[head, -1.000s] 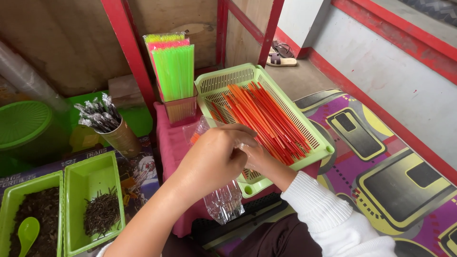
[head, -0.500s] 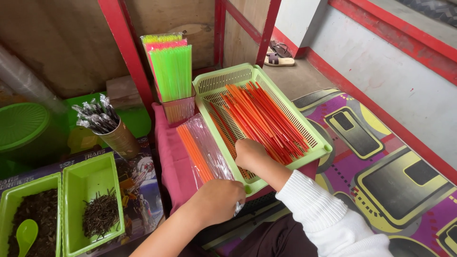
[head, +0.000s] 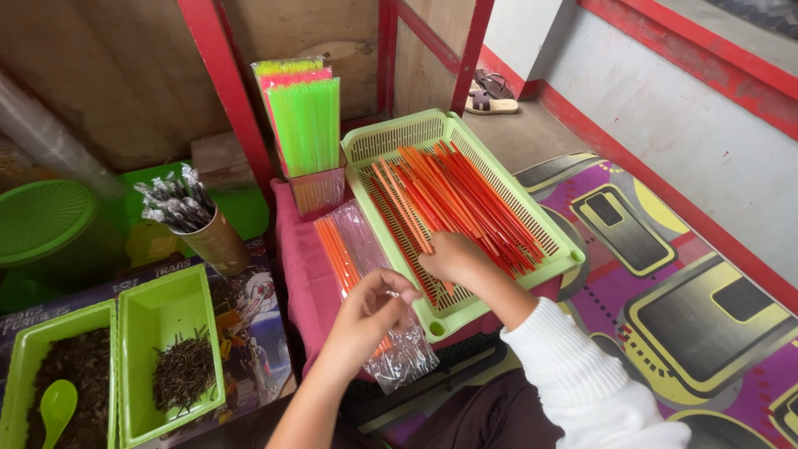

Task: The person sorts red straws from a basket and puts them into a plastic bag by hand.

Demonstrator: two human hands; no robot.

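Holding: left hand (head: 370, 312) pinches clear bag (head: 391, 333) of orange sticks.
Reaching: right hand (head: 453, 258) fingers curled on orange sticks (head: 465, 195) in green tray (head: 549, 249).

Red posts (head: 226, 91) rise at upper centre against brown board walls (head: 116, 75). A pale wall (head: 706, 141) with red trim runs down the right. A purple patterned mat (head: 665, 283) covers the floor at lower right. Sandals (head: 490, 90) lie at top centre in daylight.
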